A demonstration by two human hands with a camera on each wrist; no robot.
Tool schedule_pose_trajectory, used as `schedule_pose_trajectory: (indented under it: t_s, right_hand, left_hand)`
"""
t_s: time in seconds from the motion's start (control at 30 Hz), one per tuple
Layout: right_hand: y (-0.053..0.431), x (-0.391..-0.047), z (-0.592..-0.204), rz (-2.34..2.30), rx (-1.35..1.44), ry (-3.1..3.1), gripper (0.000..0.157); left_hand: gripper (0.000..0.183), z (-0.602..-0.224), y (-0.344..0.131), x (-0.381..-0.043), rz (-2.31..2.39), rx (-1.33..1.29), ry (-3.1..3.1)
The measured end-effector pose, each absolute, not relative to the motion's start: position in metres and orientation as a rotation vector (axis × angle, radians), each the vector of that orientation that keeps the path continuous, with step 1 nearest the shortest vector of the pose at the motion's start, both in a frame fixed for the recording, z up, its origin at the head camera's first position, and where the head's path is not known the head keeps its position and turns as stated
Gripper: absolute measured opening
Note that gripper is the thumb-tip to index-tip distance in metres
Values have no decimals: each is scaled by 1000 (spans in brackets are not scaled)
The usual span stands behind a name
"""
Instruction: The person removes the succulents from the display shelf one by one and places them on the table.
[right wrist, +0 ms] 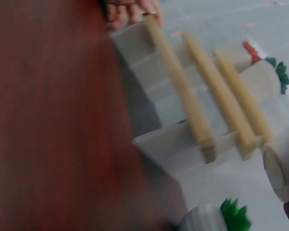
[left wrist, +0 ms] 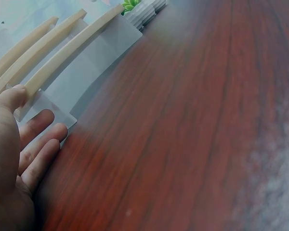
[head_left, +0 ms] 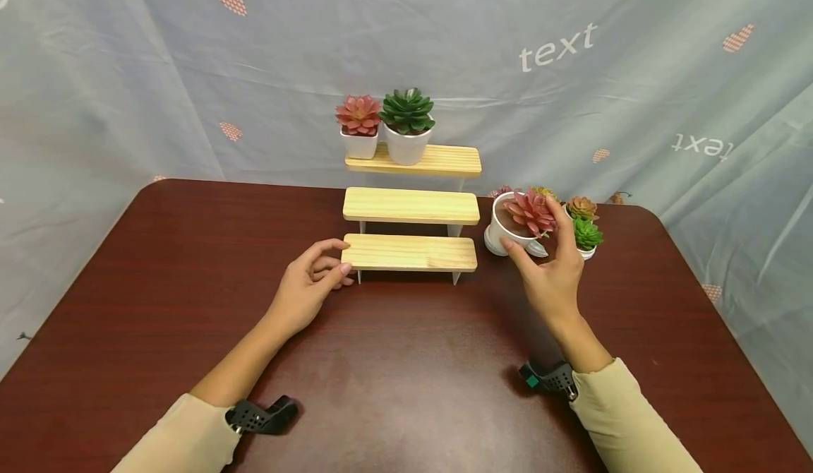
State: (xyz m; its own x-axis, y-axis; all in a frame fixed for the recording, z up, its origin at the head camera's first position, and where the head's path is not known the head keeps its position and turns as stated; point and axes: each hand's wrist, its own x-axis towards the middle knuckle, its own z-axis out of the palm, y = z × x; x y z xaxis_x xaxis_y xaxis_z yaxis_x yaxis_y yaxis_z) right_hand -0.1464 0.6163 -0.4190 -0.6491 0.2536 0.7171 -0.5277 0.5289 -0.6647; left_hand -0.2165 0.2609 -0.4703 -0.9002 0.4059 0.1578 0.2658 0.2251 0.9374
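Note:
A three-tier plant stand (head_left: 409, 253) with pale wooden boards and translucent supports stands on the table. My left hand (head_left: 308, 286) grips the left end of its lowest board, thumb at the front corner and index finger at the back one. In the left wrist view the other fingers (left wrist: 41, 161) lie beside the support. To the right of the stand, my right hand (head_left: 554, 272) holds a white pot with a red succulent (head_left: 532, 212) between thumb and fingers. The right wrist view shows the white pot (right wrist: 284, 161) raised beside the boards, its underside visible.
On the top board are a red succulent (head_left: 358, 123) in a square white pot and a dark green succulent (head_left: 408, 116) in a round one. More small potted succulents (head_left: 584, 229) stand behind the right hand. A grey-blue curtain (head_left: 286, 56) hangs behind the table (head_left: 209, 247).

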Motion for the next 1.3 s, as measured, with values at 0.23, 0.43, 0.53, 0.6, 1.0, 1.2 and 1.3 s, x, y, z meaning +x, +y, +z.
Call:
schedule_pose_trajectory:
  t_s: [0.23, 0.43, 0.53, 0.6, 1.0, 1.2, 1.3]
  right_hand:
    - [621, -136, -440, 1106, 237, -2012, 81]
    - [622, -130, -453, 1132, 182, -2045, 80]
    - [622, -129, -456, 1163, 161, -2049, 79]
    - [622, -129, -458, 1183, 141, -2050, 79]
    - [628, -131, -467, 1231, 117, -2141, 77]
    - [622, -127, -458, 1219, 114, -2166, 73]
    - [621, -127, -456, 1215, 108, -2174, 72]
  left_hand:
    - [36, -469, 260, -216, 1777, 643, 2347]
    - [36, -469, 261, -216, 1788, 655, 2344]
    - [36, -470, 261, -216, 1786, 656, 2346]
    - [36, -470, 261, -216, 1786, 658, 2348]
    - [36, -470, 261, -217, 1783, 667, 2352]
    - [36, -470, 261, -217, 1781, 664, 2351]
    - [36, -470, 261, -216, 1785, 662, 2345]
